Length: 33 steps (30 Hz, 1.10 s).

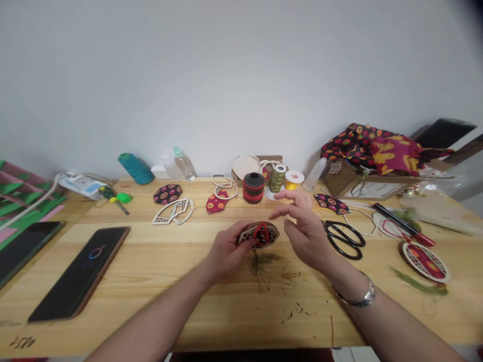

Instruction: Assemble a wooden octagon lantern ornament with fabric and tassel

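Note:
My left hand [225, 251] is closed around a small wooden lattice ornament [260, 235] with red cloth and a red loop on it, and a green tassel [260, 261] hangs below it onto the wooden table [158, 281]. My right hand [307, 229] hovers just right of the ornament with fingers spread and nothing in them; a silver bracelet [360, 297] sits on that wrist. Black scissors [344, 238] lie right beside the right hand.
A finished ornament [424, 260] with a green tassel lies at right by a red-and-black pen [403, 224]. Thread spools [253, 187], wooden cut-outs [174, 210], patterned fabric pieces, a cardboard box [362, 186] of cloth, a phone [81, 271], a tablet [22, 246] and a screwdriver [115, 197] surround the hands.

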### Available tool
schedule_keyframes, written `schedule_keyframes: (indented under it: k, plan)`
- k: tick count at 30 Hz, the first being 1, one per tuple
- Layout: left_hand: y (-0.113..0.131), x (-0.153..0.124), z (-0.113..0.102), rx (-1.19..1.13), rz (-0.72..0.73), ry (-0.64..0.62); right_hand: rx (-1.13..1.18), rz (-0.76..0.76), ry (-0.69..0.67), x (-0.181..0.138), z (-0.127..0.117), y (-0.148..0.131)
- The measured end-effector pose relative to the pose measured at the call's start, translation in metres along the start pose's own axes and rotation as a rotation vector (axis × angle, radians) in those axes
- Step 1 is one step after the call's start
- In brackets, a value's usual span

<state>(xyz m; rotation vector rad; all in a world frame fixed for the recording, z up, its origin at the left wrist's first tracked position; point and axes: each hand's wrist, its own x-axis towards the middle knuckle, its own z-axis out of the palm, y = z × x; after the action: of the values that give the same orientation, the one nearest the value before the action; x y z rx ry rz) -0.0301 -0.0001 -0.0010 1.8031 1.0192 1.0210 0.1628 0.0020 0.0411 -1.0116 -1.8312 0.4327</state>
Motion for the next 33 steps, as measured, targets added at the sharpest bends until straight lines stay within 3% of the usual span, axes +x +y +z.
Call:
schedule_keyframes:
  k: [33]
  plan:
    - [-0.0022, -0.0007, 0.0018, 0.031, 0.043, -0.004, -0.006, -0.065, -0.051, 0.0002, 0.0037, 0.001]
